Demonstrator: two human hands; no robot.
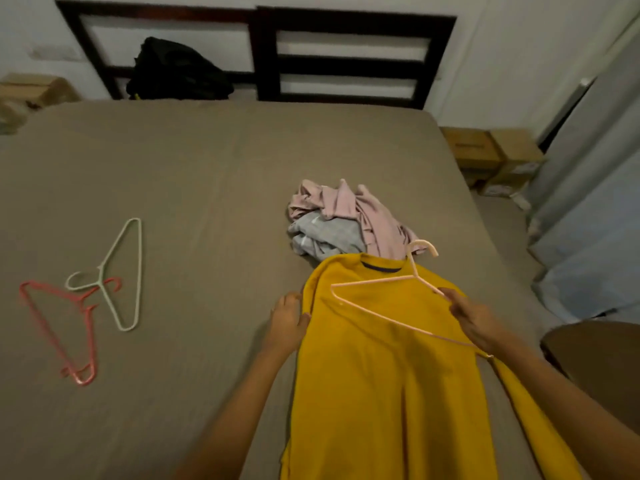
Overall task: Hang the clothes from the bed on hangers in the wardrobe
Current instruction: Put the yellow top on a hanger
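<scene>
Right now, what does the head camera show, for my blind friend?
A right hand holds a pink hanger over a yellow shirt spread on a bed; the left hand touches the shirt's edge. Crumpled clothes lie beyond, two hangers farther left.

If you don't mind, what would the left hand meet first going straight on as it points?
Probably the grey garment, beyond a strip of bare bed; depth is unclear.

Both forearms are bare along their whole visible length. The left hand and right hand are likewise bare.
</scene>
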